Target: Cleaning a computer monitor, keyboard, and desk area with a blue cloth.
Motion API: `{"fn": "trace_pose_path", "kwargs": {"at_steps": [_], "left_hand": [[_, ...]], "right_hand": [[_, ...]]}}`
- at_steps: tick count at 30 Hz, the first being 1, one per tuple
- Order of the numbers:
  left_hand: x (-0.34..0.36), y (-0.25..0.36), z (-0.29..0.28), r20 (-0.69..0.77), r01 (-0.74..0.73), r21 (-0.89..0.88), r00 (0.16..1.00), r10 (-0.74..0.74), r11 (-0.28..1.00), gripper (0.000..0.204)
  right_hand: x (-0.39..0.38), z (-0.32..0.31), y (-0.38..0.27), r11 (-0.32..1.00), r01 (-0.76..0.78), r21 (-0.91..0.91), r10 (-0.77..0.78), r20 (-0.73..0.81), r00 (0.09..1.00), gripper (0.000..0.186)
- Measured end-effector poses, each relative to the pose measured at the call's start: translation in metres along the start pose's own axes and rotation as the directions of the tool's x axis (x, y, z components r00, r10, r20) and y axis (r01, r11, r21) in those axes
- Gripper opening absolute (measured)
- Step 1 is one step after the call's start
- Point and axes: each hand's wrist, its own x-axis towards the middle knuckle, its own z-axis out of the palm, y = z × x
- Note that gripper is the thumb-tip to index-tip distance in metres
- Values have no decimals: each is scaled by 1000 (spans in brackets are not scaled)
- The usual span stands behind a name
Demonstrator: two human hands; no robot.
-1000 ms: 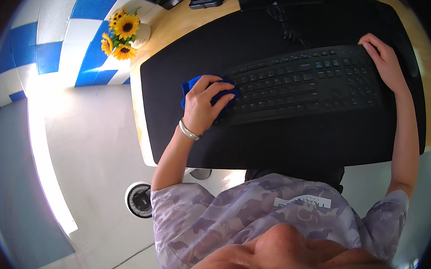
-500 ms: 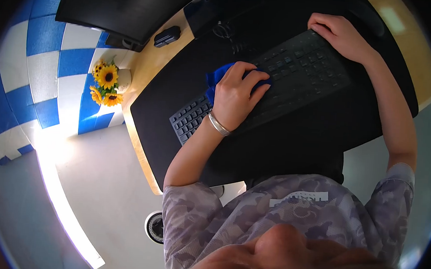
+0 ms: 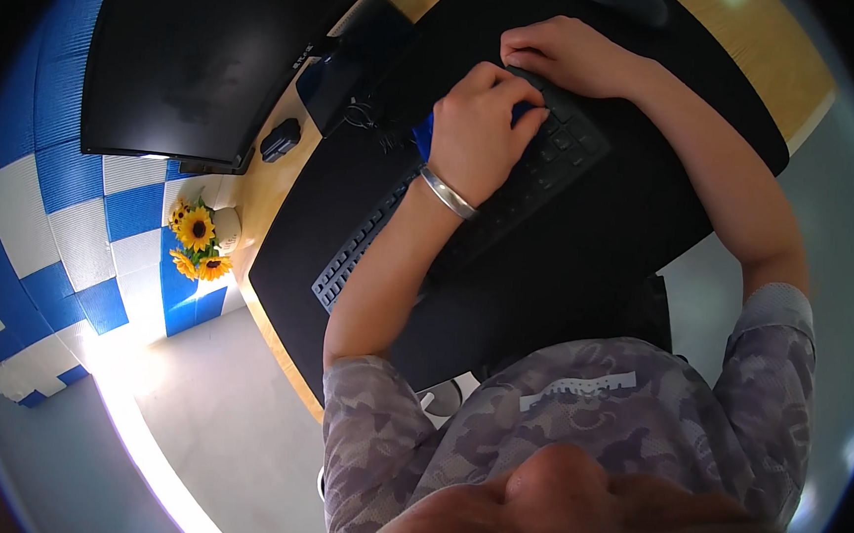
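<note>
Left hand (image 3: 484, 127): fingers curled, clamped on blue cloth (image 3: 423, 138) over black keyboard (image 3: 511, 201), which slants near-left to far-right on black desk mat (image 3: 640, 192). Right hand (image 3: 571, 55): fingers together, gripping keyboard's far end.

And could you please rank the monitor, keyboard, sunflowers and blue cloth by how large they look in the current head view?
Largest to smallest:
1. Monitor
2. Keyboard, partly covered
3. Sunflowers
4. Blue cloth, by its visible part only; the left hand hides much of it
</note>
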Motion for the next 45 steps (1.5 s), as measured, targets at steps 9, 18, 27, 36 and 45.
{"fn": "trace_pose_path", "kwargs": {"at_steps": [9, 18, 27, 36, 45], "left_hand": [[-8, 14, 6, 63, -17, 6, 998, 16, 1000, 24], [-48, 17, -24, 141, 58, 154, 987, -80, 986, 23], [-122, -11, -81, 280, 224, 128, 926, -252, 966, 20], [-218, -26, -129, 179, 461, 180, 853, -490, 869, 21], [-315, -27, -175, -99, 681, 295, 720, -687, 671, 17]], "right_hand": [[2, -2, 4, 1000, 7, 1, -7, 25, 1000, 17], [2, -3, -2, 999, -19, 33, 17, 46, 999, 21], [1, -8, -4, 995, -94, 34, 89, 123, 988, 22], [-1, -4, 3, 996, -78, 35, 75, 86, 994, 24], [-1, -12, 3, 964, -264, 13, 260, 134, 956, 25]]}}
